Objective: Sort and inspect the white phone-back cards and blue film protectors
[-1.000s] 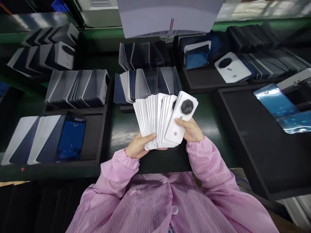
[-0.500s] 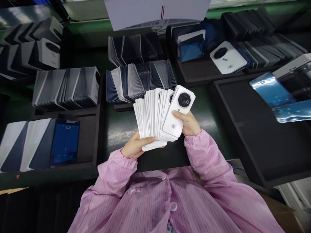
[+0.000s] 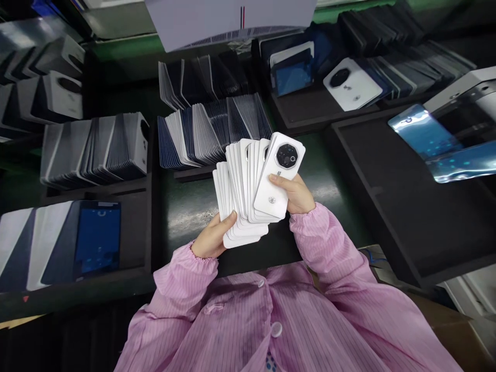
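Observation:
Both of my hands hold one fanned stack of white phone back covers above the dark green bench. My left hand grips the lower left edge of the fan, thumb on top. My right hand holds the right side, thumb pressed on the front cover, which shows a dark octagonal camera ring. The other covers lie fanned behind it, and only their edges show.
Rows of upright covers fill black trays at the left and at the centre back. A lower left tray holds flat covers, one with blue film. A white cover lies at the back right. A black tray lies at the right.
The fan has been squeezed narrower, and my left hand has shifted lower on its edge. The view has drifted, so the trays sit further left and lower.

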Motion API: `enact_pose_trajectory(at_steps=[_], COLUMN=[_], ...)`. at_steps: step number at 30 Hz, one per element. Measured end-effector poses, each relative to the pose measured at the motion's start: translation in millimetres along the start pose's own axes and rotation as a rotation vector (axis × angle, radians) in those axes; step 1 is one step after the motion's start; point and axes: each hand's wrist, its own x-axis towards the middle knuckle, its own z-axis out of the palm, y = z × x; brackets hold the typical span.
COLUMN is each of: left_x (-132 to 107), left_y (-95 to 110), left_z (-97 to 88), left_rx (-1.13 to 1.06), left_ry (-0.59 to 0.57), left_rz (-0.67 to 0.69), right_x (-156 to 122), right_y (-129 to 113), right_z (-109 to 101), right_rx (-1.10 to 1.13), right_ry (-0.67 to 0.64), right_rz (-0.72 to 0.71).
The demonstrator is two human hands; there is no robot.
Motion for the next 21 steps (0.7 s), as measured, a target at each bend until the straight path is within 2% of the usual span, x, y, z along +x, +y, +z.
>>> enact_pose_trajectory(at_steps=[4,8,13,18,21], left_x=[-4,-3,0,2,2], left_y=[7,4,-3,-3,-4], left_z=[2.7,3.6,0.0,0.4,0.2], left_rx=[0.013,-0.010,-0.006,0.042,0.058], left_ry=[-0.081,-0.004,0.083,0.119,0.102], left_rz=[-0.091,-0.103,-0.040,-0.014,-0.014], right_x=[1,2,3,3,3], right_y=[0,0,0,-1,-1], right_z=[-1,-4,-5,-3,-2], right_rx=[0.028,0.036,0.040,0.058,0.063], right_ry=[-0.014,0.040,0.067,0.088,0.100], right_rz=[-0.013,-0.027,-0.043,-0.080,-0.079])
